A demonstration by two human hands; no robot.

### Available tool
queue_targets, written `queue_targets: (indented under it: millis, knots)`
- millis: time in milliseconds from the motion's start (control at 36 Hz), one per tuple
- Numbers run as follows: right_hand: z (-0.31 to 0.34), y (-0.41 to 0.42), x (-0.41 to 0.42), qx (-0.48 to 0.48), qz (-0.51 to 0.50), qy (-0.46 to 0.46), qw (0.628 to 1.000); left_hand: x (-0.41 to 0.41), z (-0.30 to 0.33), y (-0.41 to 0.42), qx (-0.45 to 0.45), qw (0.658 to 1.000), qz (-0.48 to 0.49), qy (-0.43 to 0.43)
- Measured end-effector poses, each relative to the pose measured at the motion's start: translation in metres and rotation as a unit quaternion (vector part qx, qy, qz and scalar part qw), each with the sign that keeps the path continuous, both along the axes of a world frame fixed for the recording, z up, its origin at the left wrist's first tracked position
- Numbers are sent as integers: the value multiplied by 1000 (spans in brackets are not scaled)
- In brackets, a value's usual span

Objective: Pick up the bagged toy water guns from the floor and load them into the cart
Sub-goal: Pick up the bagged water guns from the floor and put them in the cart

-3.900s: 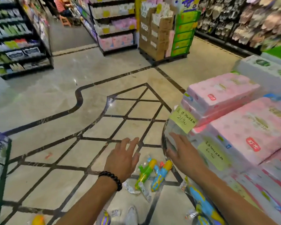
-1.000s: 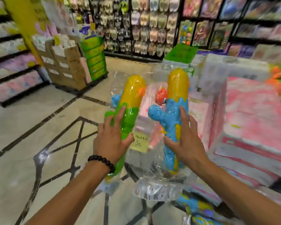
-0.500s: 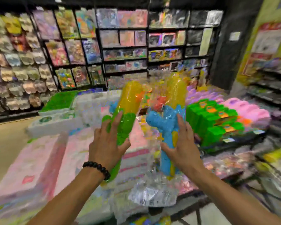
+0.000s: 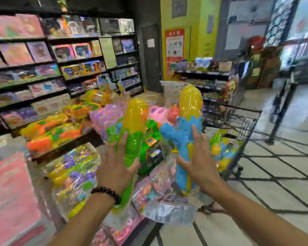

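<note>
Carrying is the step in hand, I think: two bagged toy water guns are up off the floor and on their way to the cart (image 4: 238, 121), which stands at the middle right of the frame.

The left hand (image 4: 116, 167) holds the green and yellow water gun (image 4: 133, 130) near the middle of the frame. Its thumb wraps one side and its fingers reach up the other side. The right hand (image 4: 198, 162) holds the blue and yellow water gun (image 4: 187, 132) just to the right of it, thumb on one side and fingers spread up along the blue part. Both toys stand upright in crinkly clear bags, and the bag ends hang loose below the hands.

The cart is a dark wire basket. More bagged water guns (image 4: 219, 148) already lie inside it, low down behind the right hand.

A low display (image 4: 64, 146) piled with other bright toys fills the left and middle of the frame, and tall shelves (image 4: 60, 68) of boxes stand at the upper left.

Next, I think, the hands need to swing both toys to the right, lift them over the cart's top rim, and let go so they drop inside. The slippery bags could slide, so the hold should stay firm until the toys are over the basket.
</note>
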State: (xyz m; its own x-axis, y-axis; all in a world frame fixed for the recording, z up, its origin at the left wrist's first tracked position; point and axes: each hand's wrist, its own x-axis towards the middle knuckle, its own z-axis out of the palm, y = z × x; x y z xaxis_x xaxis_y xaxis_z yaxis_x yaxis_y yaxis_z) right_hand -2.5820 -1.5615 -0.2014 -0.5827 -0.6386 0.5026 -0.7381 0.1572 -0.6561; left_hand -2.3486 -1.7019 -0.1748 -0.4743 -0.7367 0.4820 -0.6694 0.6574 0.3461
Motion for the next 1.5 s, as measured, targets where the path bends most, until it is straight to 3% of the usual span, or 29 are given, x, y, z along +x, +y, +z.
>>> queue_targets:
  millis: [306,861,1139,1500]
  knots:
    - [-26,6,-136,39,-143,-23,989,-182,-31,-62,17,992,-123,-14]
    - [-49,-104,-302,92,-295,-38,950,-445,-71,-218,26,951,-305,-34]
    - [-91,-124,-396,118,-327,-76,934,-550,-110,-242,72,941,-324,-68]
    - [-148,-154,-591,151,-307,-131,930,-738,-148,-273,106,948,-277,-120]
